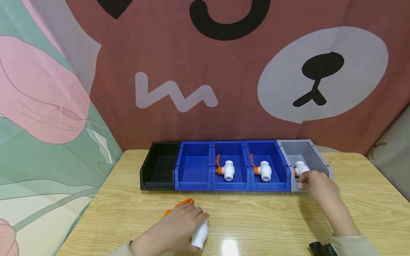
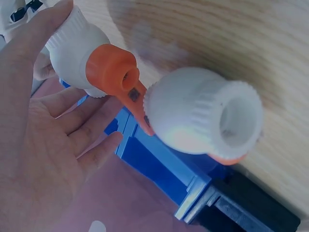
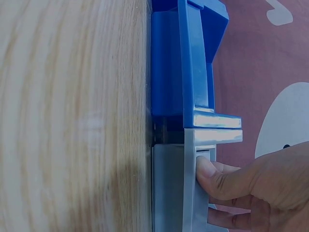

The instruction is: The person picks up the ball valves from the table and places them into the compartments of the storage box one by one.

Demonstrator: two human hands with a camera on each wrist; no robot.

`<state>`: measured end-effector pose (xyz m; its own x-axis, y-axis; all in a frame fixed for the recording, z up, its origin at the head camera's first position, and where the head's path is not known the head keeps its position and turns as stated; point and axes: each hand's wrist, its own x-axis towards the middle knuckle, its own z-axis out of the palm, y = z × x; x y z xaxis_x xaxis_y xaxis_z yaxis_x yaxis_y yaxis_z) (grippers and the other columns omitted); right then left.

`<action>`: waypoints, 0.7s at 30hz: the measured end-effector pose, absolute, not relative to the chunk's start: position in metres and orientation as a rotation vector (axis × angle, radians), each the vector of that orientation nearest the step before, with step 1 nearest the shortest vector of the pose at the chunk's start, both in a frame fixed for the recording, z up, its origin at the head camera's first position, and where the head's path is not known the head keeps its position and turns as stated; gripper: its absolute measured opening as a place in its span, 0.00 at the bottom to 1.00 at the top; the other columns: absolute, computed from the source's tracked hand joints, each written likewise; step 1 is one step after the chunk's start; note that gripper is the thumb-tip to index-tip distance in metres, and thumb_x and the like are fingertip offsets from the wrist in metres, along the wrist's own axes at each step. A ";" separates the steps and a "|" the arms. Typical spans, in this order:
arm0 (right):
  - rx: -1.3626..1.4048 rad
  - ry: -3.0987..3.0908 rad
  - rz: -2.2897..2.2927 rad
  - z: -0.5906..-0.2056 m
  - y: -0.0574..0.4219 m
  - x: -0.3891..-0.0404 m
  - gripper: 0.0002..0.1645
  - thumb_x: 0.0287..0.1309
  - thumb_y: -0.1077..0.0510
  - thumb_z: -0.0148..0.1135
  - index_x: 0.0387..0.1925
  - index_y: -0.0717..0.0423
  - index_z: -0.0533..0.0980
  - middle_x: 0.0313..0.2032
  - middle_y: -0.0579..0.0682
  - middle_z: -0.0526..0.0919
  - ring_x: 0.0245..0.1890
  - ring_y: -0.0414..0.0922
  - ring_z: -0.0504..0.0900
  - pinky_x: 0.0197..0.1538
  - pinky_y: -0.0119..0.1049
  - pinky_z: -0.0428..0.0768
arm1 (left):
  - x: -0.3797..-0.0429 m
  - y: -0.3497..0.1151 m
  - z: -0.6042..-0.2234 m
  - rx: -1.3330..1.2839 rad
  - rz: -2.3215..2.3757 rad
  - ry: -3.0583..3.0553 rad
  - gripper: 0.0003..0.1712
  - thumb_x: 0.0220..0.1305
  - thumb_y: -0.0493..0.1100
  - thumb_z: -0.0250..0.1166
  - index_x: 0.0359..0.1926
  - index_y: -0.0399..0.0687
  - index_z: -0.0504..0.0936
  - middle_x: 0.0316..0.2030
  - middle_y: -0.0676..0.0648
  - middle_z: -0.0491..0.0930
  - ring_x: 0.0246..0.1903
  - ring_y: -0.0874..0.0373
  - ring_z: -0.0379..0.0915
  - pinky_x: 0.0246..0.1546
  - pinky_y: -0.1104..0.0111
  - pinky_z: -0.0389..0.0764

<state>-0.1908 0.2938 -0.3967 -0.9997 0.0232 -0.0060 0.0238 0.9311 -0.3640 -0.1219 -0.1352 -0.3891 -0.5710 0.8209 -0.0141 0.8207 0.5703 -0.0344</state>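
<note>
On the tabletop, my left hand (image 1: 176, 225) grips a white ball valve (image 1: 200, 234) with an orange handle. Its thumb presses the ribbed end of that valve (image 2: 77, 48) in the left wrist view, while the other fingers spread behind. A second white ball valve (image 2: 203, 113) lies close by; the hand mostly hides it in the head view. My right hand (image 1: 320, 186) reaches over the front lip of the grey bin (image 1: 315, 156), fingers curled at the lower end of a white ball valve (image 1: 300, 167). The right wrist view hides that contact.
Two blue bins each hold an upright valve, the middle one (image 1: 229, 170) and the right one (image 1: 265, 171). Left of them are another blue bin (image 1: 195, 163) and a black bin (image 1: 160, 167). A printed cloth (image 1: 237, 121) hangs behind the row. A dark object (image 1: 321, 249) is at the right sleeve.
</note>
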 end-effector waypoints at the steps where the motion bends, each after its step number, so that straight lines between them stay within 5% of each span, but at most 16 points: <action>1: 0.036 3.087 -0.583 -0.397 0.294 -0.191 0.05 0.54 0.62 0.71 0.33 0.58 0.83 0.35 0.62 0.84 0.34 0.59 0.81 0.25 0.50 0.77 | -0.122 -0.136 -0.388 -1.448 0.054 -2.791 0.43 0.46 0.67 0.75 0.58 0.47 0.77 0.48 0.53 0.79 0.48 0.59 0.76 0.56 0.64 0.76; 21: 0.029 3.100 -0.576 -0.398 0.293 -0.190 0.04 0.54 0.61 0.71 0.33 0.57 0.84 0.34 0.64 0.84 0.32 0.59 0.81 0.24 0.49 0.77 | -0.131 -0.151 -0.365 -1.338 0.127 -2.807 0.47 0.45 0.64 0.78 0.61 0.44 0.75 0.53 0.49 0.78 0.54 0.54 0.75 0.59 0.57 0.75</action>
